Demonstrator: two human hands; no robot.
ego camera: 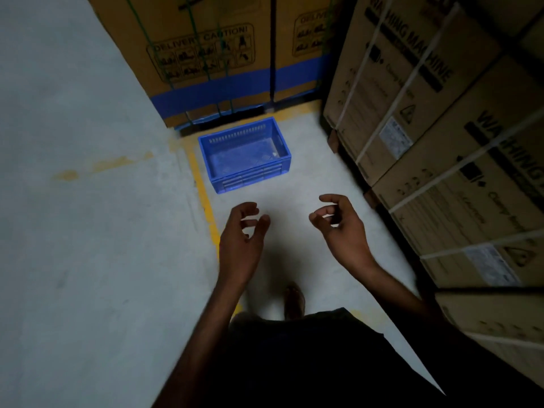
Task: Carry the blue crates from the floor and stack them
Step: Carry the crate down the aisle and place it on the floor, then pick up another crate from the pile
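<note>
Through the head camera I look down at a pale grey concrete floor (88, 201) in a dim storage corner. One blue plastic crate with slotted walls (245, 156) sits upright on the floor ahead of me, open side up, so I can see its bare ribbed bottom. It lies just inside a painted yellow floor line (206, 201) that runs along its left side. Behind the crate, close to its far wall, stand tall brown cardboard cartons with a blue band and green strapping (212, 54), printed "DELIVERY CAUTION". To the right, well apart from the crate, is a stack of brown cartons bound in white straps (426, 113), marked "WASHING MACHINE".

Both hands are held out in front of the body, above the floor and short of the crate, touching neither it nor each other. The left hand (241, 240) has a loose grip: fingers softly curled, thumb apart from them, holding nothing. The right hand (344, 231) is the same, with fingers bent and spread and the grip apart. Below the hands I see one bare foot (293, 298) on the floor and dark shorts (309, 348) at the lower edge.
</note>
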